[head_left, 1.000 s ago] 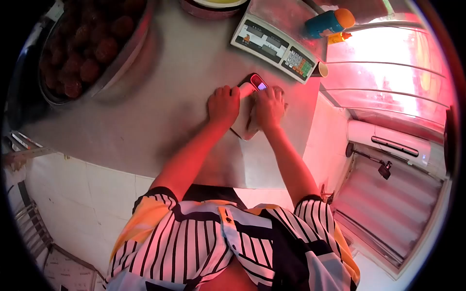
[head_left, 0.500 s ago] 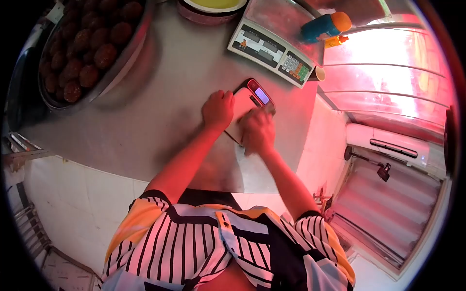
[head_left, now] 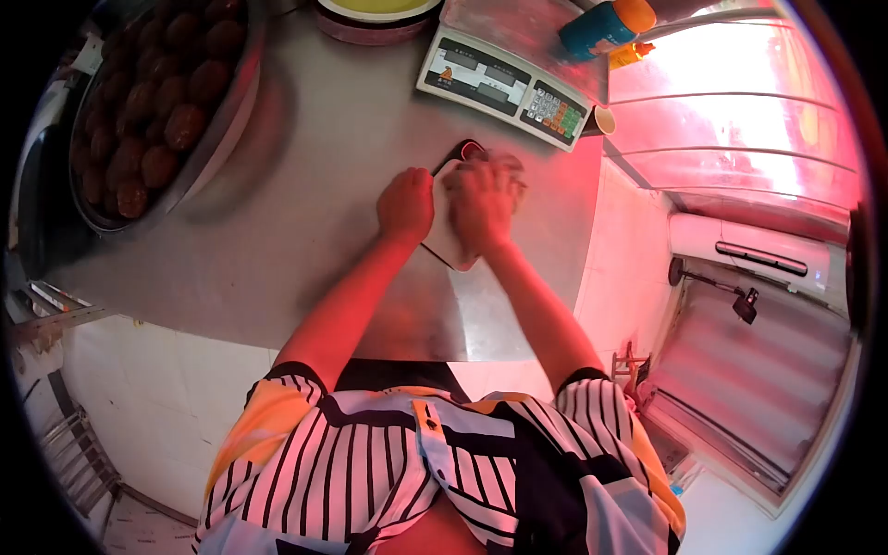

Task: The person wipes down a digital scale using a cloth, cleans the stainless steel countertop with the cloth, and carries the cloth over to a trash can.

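A small digital kitchen scale (head_left: 451, 242) with a pale top and a black and red end lies on the metal table. My left hand (head_left: 405, 205) is closed at its left edge, with curled fingers gripping that side. Over the scale's top lies my right hand (head_left: 481, 202), its fingers smeared by motion. A blurred brownish patch shows by those fingertips, and I cannot make out what it is. The right hand hides the scale's display. Beyond both hands stands a larger white price-computing scale (head_left: 504, 85) with a keypad.
A big metal basin (head_left: 222, 148) of dark reddish-brown round pieces stands at the left on the metal table (head_left: 305, 185). At the back are a pink-sided tub (head_left: 375, 30), a blue bottle with an orange cap (head_left: 601, 32) and a cup (head_left: 605, 121). A window is at the right.
My right hand has moved up and forward across the small scale, covering its lit display. The left hand stays at the scale's left edge. The camera view has shifted slightly.
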`<action>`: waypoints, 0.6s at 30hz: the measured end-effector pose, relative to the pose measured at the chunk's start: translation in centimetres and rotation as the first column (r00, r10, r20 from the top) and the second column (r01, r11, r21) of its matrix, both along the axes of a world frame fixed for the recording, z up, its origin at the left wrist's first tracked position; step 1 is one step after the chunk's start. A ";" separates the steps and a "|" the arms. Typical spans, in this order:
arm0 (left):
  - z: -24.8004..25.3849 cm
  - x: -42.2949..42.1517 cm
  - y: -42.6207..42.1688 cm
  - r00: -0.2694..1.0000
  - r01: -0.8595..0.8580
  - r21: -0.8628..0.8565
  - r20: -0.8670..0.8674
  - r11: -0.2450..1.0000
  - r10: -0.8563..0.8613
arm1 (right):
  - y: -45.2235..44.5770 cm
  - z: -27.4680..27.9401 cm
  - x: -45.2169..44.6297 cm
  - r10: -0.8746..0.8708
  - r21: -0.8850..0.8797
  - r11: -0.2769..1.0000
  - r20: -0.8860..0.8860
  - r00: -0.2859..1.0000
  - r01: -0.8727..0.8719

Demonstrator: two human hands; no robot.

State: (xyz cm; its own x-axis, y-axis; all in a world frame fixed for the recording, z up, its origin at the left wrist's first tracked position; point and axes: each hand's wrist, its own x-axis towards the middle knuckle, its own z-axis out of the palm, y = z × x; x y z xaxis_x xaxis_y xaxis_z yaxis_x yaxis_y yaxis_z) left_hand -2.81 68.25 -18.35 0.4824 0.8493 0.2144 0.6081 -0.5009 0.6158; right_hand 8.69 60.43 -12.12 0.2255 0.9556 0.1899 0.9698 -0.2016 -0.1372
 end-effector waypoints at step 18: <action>0.2 -0.1 0.1 0.998 0.025 0.020 -0.056 0.999 -0.024 | -5.4 -0.7 0.5 -0.001 0.051 0.999 -0.203 0.979 0.011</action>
State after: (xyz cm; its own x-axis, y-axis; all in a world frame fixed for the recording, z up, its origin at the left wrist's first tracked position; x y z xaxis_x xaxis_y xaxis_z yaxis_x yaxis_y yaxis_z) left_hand -2.94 68.37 -18.19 0.5149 0.8326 0.2039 0.6281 -0.5284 0.5712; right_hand 9.23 55.07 -12.77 0.2698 0.9443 0.1885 0.9196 -0.1946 -0.3412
